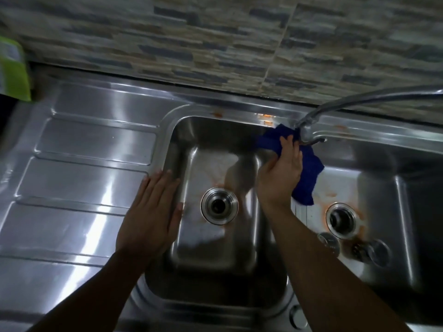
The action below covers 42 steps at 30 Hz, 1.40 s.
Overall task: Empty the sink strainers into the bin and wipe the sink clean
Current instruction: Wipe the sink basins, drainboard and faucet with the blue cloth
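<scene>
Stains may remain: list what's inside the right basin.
Open drain ringed by orange stains, two loose strainers. The blue cloth hides the right basin's back-left corner.

Two basins [215, 144] [383, 183] side by side. Two open drains [219, 205] [341, 218], one in each basin's floor. Two loose strainers [328, 244] [378, 252], both near the right basin's front edge. One blue cloth [309, 173]. One tap [359, 98]. Two hands [153, 212] [280, 178]. One ribbed drainboard [84, 140], left.
</scene>
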Motion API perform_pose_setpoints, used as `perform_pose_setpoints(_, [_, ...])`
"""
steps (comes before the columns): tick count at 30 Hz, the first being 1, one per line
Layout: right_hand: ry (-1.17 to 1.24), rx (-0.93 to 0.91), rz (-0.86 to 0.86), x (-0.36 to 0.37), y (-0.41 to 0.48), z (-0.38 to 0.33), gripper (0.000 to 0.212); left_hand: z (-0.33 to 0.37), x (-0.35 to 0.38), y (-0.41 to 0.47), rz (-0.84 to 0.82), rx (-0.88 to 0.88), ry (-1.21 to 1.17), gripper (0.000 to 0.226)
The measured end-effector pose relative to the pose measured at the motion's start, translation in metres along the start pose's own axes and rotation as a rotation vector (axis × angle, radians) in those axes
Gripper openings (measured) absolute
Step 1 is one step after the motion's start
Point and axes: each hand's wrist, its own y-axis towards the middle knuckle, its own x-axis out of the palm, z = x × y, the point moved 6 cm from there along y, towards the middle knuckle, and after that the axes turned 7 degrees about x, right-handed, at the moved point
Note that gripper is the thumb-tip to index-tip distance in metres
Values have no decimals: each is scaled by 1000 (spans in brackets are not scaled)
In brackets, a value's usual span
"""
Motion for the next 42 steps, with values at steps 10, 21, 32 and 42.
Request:
perform_pose_setpoints(10, [339, -178, -305, 72, 9, -96, 43, 1, 0, 1, 78, 42, 6, 57])
perform_pose_setpoints(21, [-84, -507, -367, 62, 33, -62, 57, -1, -2, 1, 105, 26, -48, 52])
perform_pose_setpoints(32, [-229, -552, -537, 105, 9, -114, 53, -9, -11, 1, 99, -12, -180, 58])
perform_pose_setpoints(42, [-12, -633, -741, 103, -79, -151, 43, -58, -35, -112, 172, -278, -15, 56])
